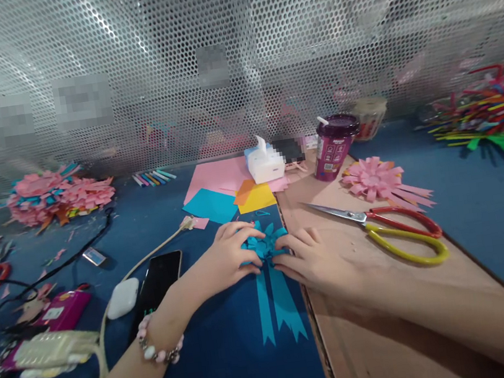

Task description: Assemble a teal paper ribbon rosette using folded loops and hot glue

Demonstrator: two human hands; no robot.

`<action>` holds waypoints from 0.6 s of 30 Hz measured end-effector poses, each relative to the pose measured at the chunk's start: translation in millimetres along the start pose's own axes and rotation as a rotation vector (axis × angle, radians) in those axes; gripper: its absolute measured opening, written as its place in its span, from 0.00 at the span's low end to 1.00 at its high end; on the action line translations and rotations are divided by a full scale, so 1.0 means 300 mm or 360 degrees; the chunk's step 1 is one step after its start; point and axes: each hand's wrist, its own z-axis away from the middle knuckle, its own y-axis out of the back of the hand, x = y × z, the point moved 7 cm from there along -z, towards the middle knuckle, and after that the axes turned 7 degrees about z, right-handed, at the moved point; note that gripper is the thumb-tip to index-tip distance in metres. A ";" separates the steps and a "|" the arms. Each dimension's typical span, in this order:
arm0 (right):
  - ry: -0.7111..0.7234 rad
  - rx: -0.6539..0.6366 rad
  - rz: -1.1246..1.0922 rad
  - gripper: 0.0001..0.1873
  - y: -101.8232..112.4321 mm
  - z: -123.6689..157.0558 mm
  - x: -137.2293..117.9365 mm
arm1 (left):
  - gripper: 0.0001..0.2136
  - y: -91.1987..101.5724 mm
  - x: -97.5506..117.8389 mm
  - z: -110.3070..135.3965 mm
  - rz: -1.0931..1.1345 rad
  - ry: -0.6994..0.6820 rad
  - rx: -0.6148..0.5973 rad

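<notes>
A blue paper flower (264,245) with notched ribbon tails (284,309) lies on the dark blue tabletop, its tails pointing toward me. My left hand (230,251) has its fingers curled on the flower's left petals. From the other side, my right hand (306,256) pinches the right petals with bent fingers. Parts of the petals are hidden under my fingertips. Just beyond the flower rests a small blue paper scrap (262,213). Right of my right hand lie scissors (379,224) with one red and one yellow handle loop, blades pointing left.
Blue paper (211,205), yellow paper (257,201) and a tissue pack (266,165) lie ahead. A purple cup (333,147) stands behind a pink paper flower (375,178). Left are a phone (164,279), an earbud case (123,298) and a cable (149,255). A perforated metal wall (231,110) bounds the back.
</notes>
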 end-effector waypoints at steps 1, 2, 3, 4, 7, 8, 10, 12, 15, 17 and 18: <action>0.0003 0.0012 0.0005 0.09 0.001 0.000 0.000 | 0.04 0.001 -0.002 -0.001 -0.0007 0.0008 0.0008; 0.0003 0.0022 0.0017 0.09 0.002 -0.001 0.000 | 0.04 0.001 -0.003 -0.001 -0.0014 0.0016 0.0012; 0.0004 0.0028 0.0032 0.09 0.002 -0.001 -0.001 | 0.04 0.001 -0.004 -0.001 -0.0020 0.0023 0.0013; 0.0006 0.0030 0.0048 0.09 0.002 -0.001 -0.001 | 0.04 0.001 -0.005 -0.002 -0.0025 0.0027 0.0012; 0.0023 0.0014 0.0085 0.09 0.000 -0.003 -0.005 | 0.05 -0.001 -0.004 -0.003 -0.0033 0.0031 -0.0003; 0.0030 0.0010 0.0092 0.09 -0.001 -0.003 -0.007 | 0.05 -0.002 -0.003 -0.003 -0.0037 0.0031 -0.0007; 0.0036 0.0013 0.0109 0.08 0.000 -0.005 -0.009 | 0.05 -0.003 -0.001 -0.004 -0.0040 0.0028 -0.0015; 0.0031 0.0027 0.0128 0.08 0.001 -0.005 -0.009 | 0.05 -0.003 0.000 -0.004 -0.0031 0.0026 -0.0019; 0.0040 0.0053 0.0142 0.07 0.001 -0.004 -0.008 | 0.05 -0.003 0.000 -0.002 -0.0021 0.0030 -0.0010; 0.0053 0.0069 0.0131 0.06 -0.001 -0.003 -0.007 | 0.05 -0.003 -0.002 -0.001 -0.0026 0.0038 0.0001; 0.0058 0.0071 0.0121 0.05 -0.002 -0.002 -0.006 | 0.05 -0.004 -0.003 0.000 -0.0032 0.0043 0.0005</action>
